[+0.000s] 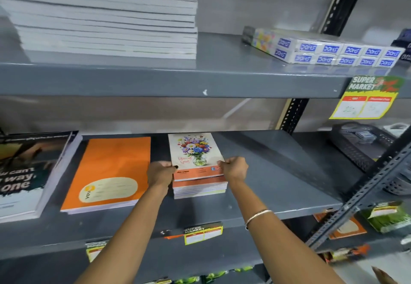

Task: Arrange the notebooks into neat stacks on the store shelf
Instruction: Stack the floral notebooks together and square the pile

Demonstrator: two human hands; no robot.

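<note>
A small stack of flower-cover notebooks (pixel 195 150) sits in the middle of the grey middle shelf (pixel 278 172). My left hand (pixel 160 173) grips the stack's left near corner, and my right hand (pixel 234 169) grips its right near corner. The top notebook lies slightly askew over the ones below. Left of it lies an orange notebook stack (pixel 111 170), and further left a dark-cover notebook stack (pixel 26 172). A tall pile of grey-edged notebooks (pixel 106 30) rests on the upper shelf.
Boxes with blue labels (pixel 329 50) lie at the right of the upper shelf (pixel 222 79). A black mesh basket (pixel 364 145) stands at the far right of the middle shelf. Yellow price tags (pixel 364 99) hang from shelf edges. A slotted metal upright (pixel 367 197) crosses the right side.
</note>
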